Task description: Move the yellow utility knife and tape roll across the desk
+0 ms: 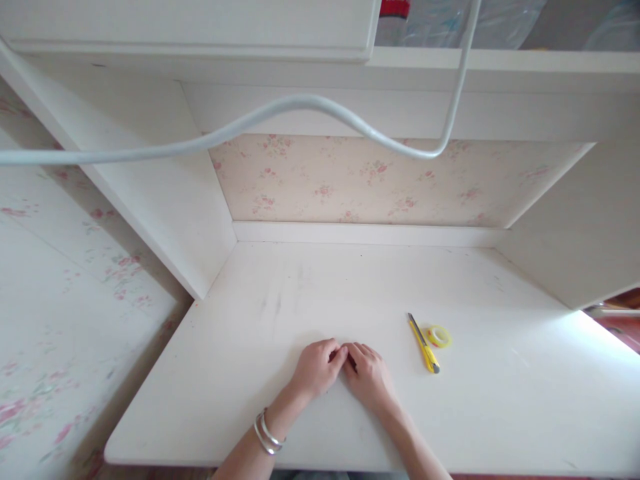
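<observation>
Both hands rest together on the white desk (280, 293) near its front edge. My left hand (316, 367), with silver bangles on the wrist, has its fingers curled and touches my right hand (369, 375), whose fingers are curled too. The fingertips meet in a pinch around something too small to make out. A yellow utility knife (423, 343) lies a short way to the right of my right hand, and a small yellow-rimmed roll of clear tape (439, 336) sits beside the knife.
White shelf walls close in the desk on the left (165, 200) and right (575, 233), with floral wallpaper (370, 177) behind. A white cable (300, 103) hangs across the view above. An upper shelf (500, 60) carries bottles.
</observation>
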`<state>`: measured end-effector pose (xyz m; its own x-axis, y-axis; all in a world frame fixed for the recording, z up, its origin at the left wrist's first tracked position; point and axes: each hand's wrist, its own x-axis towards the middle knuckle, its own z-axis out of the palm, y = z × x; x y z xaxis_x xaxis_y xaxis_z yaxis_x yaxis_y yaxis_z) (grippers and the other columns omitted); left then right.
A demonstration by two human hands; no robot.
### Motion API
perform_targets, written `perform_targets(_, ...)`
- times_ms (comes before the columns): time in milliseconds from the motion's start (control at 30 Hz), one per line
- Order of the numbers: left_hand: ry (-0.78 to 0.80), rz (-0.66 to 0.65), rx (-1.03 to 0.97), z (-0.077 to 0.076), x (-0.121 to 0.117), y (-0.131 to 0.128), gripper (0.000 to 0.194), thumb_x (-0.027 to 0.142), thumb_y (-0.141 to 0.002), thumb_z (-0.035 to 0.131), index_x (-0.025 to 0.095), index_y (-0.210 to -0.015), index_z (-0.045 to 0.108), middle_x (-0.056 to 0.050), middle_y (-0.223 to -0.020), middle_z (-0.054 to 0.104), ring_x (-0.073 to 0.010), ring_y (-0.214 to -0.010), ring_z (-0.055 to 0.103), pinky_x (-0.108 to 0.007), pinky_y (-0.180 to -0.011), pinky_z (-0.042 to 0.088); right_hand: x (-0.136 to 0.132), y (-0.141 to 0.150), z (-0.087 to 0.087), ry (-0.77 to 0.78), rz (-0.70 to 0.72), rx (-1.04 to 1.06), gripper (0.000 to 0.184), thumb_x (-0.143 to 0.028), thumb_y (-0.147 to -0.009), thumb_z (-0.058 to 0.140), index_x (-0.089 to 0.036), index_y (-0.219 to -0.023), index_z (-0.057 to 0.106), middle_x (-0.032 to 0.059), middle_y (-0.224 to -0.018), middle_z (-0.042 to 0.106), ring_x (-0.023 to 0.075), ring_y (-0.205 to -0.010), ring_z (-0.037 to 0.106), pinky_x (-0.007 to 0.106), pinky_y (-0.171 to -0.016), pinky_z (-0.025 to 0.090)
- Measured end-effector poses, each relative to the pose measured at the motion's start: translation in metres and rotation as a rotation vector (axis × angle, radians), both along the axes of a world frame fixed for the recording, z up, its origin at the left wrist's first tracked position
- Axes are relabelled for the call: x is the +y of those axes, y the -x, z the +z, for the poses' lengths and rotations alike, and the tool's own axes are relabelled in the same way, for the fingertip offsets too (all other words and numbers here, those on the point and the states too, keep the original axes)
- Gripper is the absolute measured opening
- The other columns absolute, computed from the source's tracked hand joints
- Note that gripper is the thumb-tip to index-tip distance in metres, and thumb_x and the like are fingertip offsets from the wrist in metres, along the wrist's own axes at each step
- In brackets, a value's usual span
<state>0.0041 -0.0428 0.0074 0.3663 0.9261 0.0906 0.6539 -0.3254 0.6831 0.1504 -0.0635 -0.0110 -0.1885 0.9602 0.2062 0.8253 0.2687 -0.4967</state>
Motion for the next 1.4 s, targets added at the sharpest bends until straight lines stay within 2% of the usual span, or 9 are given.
perform_targets(267,0.007,0.001,-0.01,-0.002,0.001,-0.001,0.035,0.038,-0.093,0.038,0.02,-0.071,0.057,0.001,-0.066,0.061,-0.0126,-0.062,0.054,-0.022,-0.059,0.034,0.001,0.0,0.002,0.023,-0.011,0.017,0.015,-0.02,-0.087,0.044,-0.022,-0.082,0.057,0.001,-0.076,0.063,0.0162,-0.073,0.057,0.025,-0.068,0.039)
perform_targets(467,0.056,0.016,-0.027,0.001,0.0,-0.001,0.036,0.039,-0.092,0.038,0.019,-0.073,0.06,-0.001,-0.067,0.061,-0.0133,-0.062,0.054,-0.023,-0.058,0.034,0.002,-0.015,0.014,0.159,0.026,0.235,0.019,-0.028,-0.089,0.043,-0.025,-0.095,0.061,0.0003,-0.081,0.065,0.0148,-0.071,0.059,0.025,-0.065,0.043)
perform_targets(567,0.059,0.02,-0.022,0.001,0.0,-0.001,0.036,0.038,-0.092,0.038,0.019,-0.07,0.059,0.0,-0.063,0.059,-0.0126,-0.059,0.051,-0.023,-0.057,0.032,0.002,-0.048,0.022,0.132,-0.056,0.27,0.024,-0.037,-0.089,0.043,-0.025,-0.101,0.06,0.0011,-0.082,0.063,0.0147,-0.069,0.058,0.026,-0.063,0.045)
perform_targets(767,0.057,0.0,-0.005,0.0,0.002,0.0,0.037,0.039,-0.092,0.039,0.018,-0.067,0.057,0.002,-0.061,0.057,-0.0117,-0.057,0.048,-0.023,-0.056,0.03,0.007,-0.157,0.015,-0.147,-0.461,0.055,0.035,-0.03,-0.078,0.045,-0.025,-0.109,0.059,0.0062,-0.117,0.058,0.0202,-0.087,0.059,0.034,-0.074,0.049)
perform_targets(867,0.057,-0.006,-0.003,-0.001,0.003,0.0,0.036,0.039,-0.091,0.039,0.018,-0.067,0.057,0.002,-0.061,0.057,-0.0116,-0.057,0.048,-0.023,-0.056,0.03,0.01,-0.195,0.001,-0.13,-0.557,-0.117,0.046,-0.026,-0.072,0.043,-0.024,-0.116,0.057,0.007,-0.126,0.054,0.0242,-0.096,0.058,0.041,-0.084,0.047)
perform_targets(933,0.05,-0.003,-0.004,-0.002,0.003,0.0,0.035,0.038,-0.091,0.04,0.019,-0.067,0.056,0.002,-0.061,0.056,-0.0114,-0.057,0.048,-0.023,-0.056,0.029,0.012,-0.205,-0.009,-0.052,-0.57,-0.155,0.049,-0.029,-0.073,0.044,-0.021,-0.12,0.055,0.009,-0.129,0.052,0.0264,-0.101,0.058,0.042,-0.087,0.047)
perform_targets(1100,0.05,0.007,-0.015,-0.002,0.002,0.001,0.035,0.037,-0.092,0.038,0.019,-0.069,0.056,0.001,-0.064,0.057,-0.0121,-0.059,0.05,-0.023,-0.058,0.033,0.013,-0.175,-0.023,-0.021,-0.432,-0.121,0.044,-0.028,-0.078,0.044,-0.022,-0.12,0.054,0.0081,-0.126,0.054,0.0256,-0.11,0.054,0.042,-0.092,0.046)
perform_targets(1300,0.004,-0.004,-0.095,0.0,-0.001,0.0,0.019,0.033,-0.088,0.046,0.02,-0.096,0.056,-0.003,-0.092,0.06,-0.0137,-0.075,0.056,-0.024,-0.071,0.044,0.011,-0.082,-0.018,-0.064,-0.24,0.047,0.039,-0.026,-0.082,0.047,-0.019,-0.12,0.052,0.0097,-0.125,0.054,0.0264,-0.114,0.051,0.046,-0.096,0.043)
perform_targets(1400,-0.101,-0.022,-0.092,0.004,-0.004,0.0,0.033,0.026,-0.083,0.051,0.022,-0.116,0.051,-0.007,-0.112,0.054,-0.0187,-0.099,0.053,-0.031,-0.089,0.043,0.01,-0.036,-0.013,-0.045,-0.165,0.179,0.046,-0.022,-0.082,0.047,-0.023,-0.129,0.044,0.0093,-0.131,0.05,0.024,-0.118,0.05,0.043,-0.098,0.043)
